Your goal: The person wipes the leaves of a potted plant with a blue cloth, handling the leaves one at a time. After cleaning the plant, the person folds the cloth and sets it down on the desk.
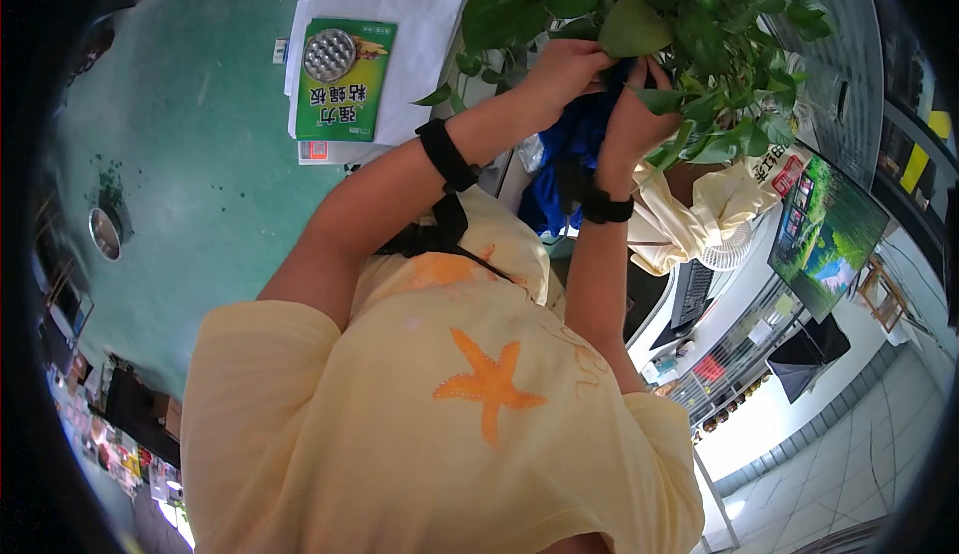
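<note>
A leafy green plant with trailing vines fills the top of the view. One broad, pale green leaf lies between my two hands. My left hand is closed in a pinch at the leaf's left edge. From below, my right hand reaches up with bent fingers, and its fingertips meet the lower edge of the same leaf. Other leaves partly cover the right fingers. Each wrist wears a black strap. Behind and under the hands lies dark blue cloth.
On the left, a green box with a round metal-like disc lies on white sheets. A small metal bowl stands on the green surface near dark scattered bits. To the right are a cream bag, a fan, a keyboard and a monitor.
</note>
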The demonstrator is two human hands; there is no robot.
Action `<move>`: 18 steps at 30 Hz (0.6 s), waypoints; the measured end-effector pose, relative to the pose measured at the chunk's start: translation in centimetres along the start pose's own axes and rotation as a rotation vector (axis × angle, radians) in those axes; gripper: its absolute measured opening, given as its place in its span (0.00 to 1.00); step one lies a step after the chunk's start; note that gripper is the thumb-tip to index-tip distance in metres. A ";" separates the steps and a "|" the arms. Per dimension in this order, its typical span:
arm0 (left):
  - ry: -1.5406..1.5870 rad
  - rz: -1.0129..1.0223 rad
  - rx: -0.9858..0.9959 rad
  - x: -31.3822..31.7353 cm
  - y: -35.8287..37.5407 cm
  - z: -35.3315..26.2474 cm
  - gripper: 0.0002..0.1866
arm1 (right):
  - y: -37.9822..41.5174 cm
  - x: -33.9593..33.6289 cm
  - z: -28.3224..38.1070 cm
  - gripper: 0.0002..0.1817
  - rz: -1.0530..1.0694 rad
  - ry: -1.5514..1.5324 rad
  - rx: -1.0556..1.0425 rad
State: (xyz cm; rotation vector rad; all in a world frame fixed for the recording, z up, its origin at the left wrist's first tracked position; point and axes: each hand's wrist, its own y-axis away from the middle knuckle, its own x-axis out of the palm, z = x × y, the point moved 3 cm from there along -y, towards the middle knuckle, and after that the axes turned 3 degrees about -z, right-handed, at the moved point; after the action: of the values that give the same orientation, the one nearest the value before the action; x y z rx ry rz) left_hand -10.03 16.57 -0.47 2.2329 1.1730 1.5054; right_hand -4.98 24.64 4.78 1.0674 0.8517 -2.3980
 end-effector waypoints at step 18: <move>0.163 -0.019 -0.126 0.7 1.5 -1.7 0.11 | 2.1 -1.7 -2.7 0.13 0.174 -0.104 -0.229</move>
State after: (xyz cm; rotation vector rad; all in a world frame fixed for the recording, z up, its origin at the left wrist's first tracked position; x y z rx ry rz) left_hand -10.65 15.65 1.60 2.0454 1.1051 1.7308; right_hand -1.27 25.01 3.82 0.8830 0.9299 -2.1332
